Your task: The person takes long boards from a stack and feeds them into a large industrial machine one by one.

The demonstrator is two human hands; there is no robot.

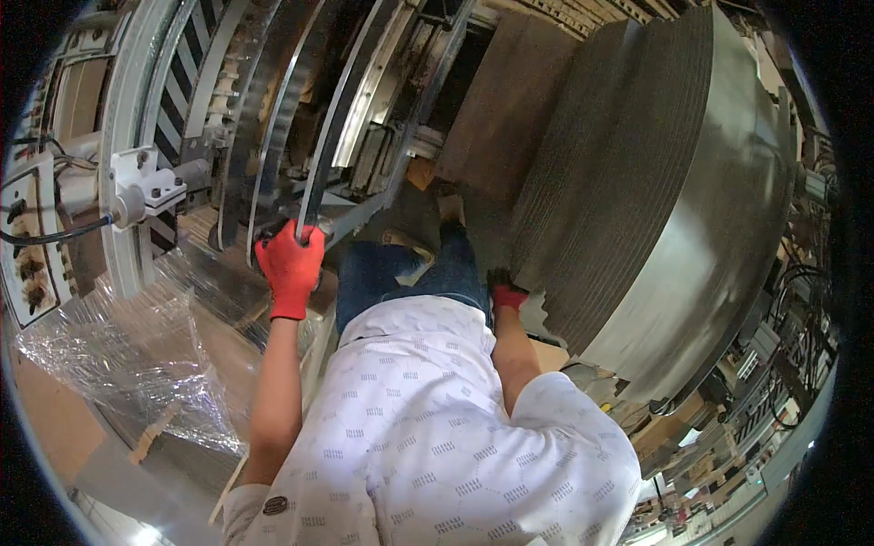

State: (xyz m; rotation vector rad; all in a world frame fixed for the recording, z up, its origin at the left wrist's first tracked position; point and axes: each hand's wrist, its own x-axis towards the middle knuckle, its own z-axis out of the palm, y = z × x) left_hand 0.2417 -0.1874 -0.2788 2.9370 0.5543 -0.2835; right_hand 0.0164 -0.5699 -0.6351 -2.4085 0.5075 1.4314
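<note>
My left hand (pixel 291 264), in a red glove, is closed around a curved metal rail (pixel 314 173) of a large machine at the centre left. My right hand (pixel 506 293), in a red and dark glove, is pressed against the lower edge of a thick stack of grey corrugated cardboard sheets (pixel 637 182). Its fingers are tucked out of sight under the stack. The stack leans at the right and fills most of that side. My white patterned shirt (pixel 428 437) and blue jeans (pixel 410 273) lie between my arms.
Crumpled clear plastic wrap (pixel 118 364) lies at the lower left. A white bracket with a black cable (pixel 146 187) juts from the machine frame, which carries black and white stripes (pixel 182 82). Brown board (pixel 510 100) stands behind the stack. Cluttered equipment (pixel 774 364) lines the right edge.
</note>
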